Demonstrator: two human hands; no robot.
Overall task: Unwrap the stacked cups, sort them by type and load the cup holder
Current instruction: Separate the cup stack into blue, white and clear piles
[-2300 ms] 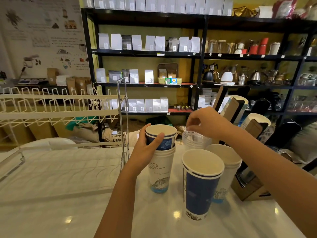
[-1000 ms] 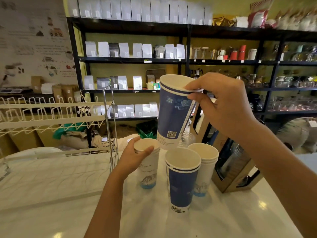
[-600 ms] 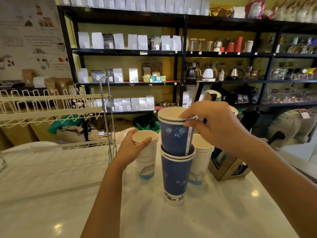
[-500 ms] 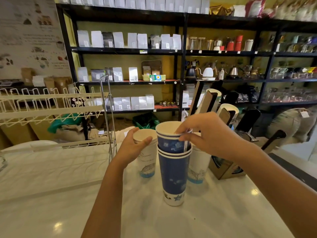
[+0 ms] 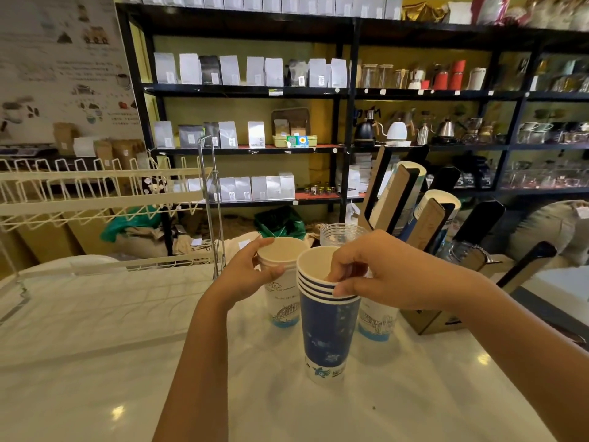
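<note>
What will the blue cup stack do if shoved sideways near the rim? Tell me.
The blue cup stack is tall with a narrow base, so it would probably tip rather than slide. Thin paper rims likely dent under a hard pinch by the right hand. The glossy counter probably offers little grip.

Matt paper cups, blue stack (image 5: 326,327) and white stack (image 5: 282,291), stand on a glossy white marble-look counter (image 5: 127,362), near a ribbed clear plastic cup (image 5: 341,232), a cream coated wire rack (image 5: 95,193) and a cardboard-look cup holder (image 5: 427,320).

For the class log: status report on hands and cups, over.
Left hand grips white cup stack. Right hand pinches blue stack rim. Cup holder unobstructed.
</note>
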